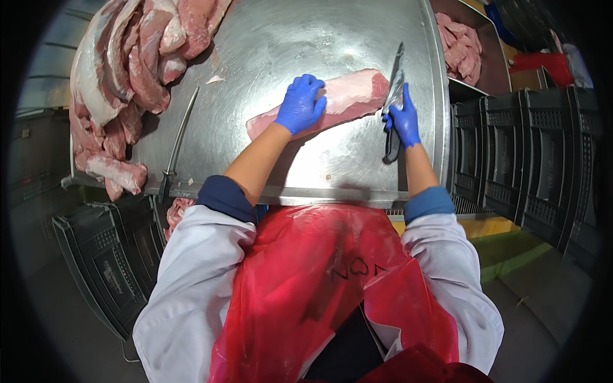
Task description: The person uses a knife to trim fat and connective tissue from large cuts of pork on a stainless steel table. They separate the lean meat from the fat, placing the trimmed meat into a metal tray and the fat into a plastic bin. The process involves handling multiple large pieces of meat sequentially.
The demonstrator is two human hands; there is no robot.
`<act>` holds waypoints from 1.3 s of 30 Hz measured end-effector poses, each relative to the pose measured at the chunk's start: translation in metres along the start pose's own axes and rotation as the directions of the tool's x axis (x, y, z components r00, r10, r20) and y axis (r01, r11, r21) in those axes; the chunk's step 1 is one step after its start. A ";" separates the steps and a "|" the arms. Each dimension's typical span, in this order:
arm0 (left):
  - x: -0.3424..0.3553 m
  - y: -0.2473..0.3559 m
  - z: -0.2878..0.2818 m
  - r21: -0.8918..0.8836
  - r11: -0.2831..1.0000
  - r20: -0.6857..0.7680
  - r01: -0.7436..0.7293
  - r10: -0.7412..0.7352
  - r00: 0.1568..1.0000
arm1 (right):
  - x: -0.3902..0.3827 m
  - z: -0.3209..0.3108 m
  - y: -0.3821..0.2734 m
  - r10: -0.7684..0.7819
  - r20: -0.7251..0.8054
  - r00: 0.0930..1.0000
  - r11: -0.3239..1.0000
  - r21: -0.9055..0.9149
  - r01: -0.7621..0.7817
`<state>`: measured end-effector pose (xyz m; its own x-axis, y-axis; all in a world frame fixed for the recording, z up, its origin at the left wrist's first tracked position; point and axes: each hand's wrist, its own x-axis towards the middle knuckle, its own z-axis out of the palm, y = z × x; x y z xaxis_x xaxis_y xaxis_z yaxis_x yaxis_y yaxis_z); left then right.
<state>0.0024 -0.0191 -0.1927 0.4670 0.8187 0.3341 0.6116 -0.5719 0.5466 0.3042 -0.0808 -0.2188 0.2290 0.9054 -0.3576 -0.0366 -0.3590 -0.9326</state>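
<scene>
A long pale pink pork loin [354,96] lies at a slant across the metal table, its cut red end to the right. My left hand [301,105], in a blue glove, rests on top of the loin near its left part, fingers bent over it and pressing it down. At the loin's right end my right hand [404,120], also gloved in blue, is closed round a knife [396,80]. The blade points away from me beside the cut end, and the black handle sticks out below the hand. Part of the loin is hidden under my left hand.
Several loins are heaped [121,70] at the table's left. A sharpening steel [179,137] lies near them, beside a small scrap. Meat pieces fill a metal bin [498,64] at the far right. Black crates [523,153] stand right of the metal table [268,38]; another crate [108,262] is below left.
</scene>
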 end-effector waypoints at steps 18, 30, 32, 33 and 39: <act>0.029 0.012 0.041 0.200 0.979 0.061 0.036 -0.049 0.997 | -0.039 0.016 -0.001 0.033 0.087 0.996 0.999 -0.038 -0.029; 0.066 0.052 0.052 0.283 0.952 0.032 0.113 -0.127 0.991 | -0.193 -0.108 0.032 -0.047 0.108 0.993 0.995 0.091 0.037; 0.089 0.098 0.080 0.294 0.952 0.093 0.090 -0.122 0.988 | -0.162 -0.125 0.016 -0.001 0.031 1.000 0.997 0.075 -0.001; 0.098 0.116 0.087 0.323 0.939 0.162 0.121 -0.181 0.970 | -0.149 -0.126 0.013 -0.019 0.019 1.000 0.991 0.132 0.017; 0.123 0.075 0.085 0.055 0.802 0.247 0.594 -0.588 0.770 | -0.079 -0.086 0.036 -0.147 -0.060 0.987 0.966 0.204 0.156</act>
<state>0.1605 0.0344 -0.1755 0.1582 0.9542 -0.2539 0.8034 0.0251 0.5949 0.3685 -0.1850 -0.2197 0.2895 0.9332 -0.2128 -0.1980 -0.1591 -0.9672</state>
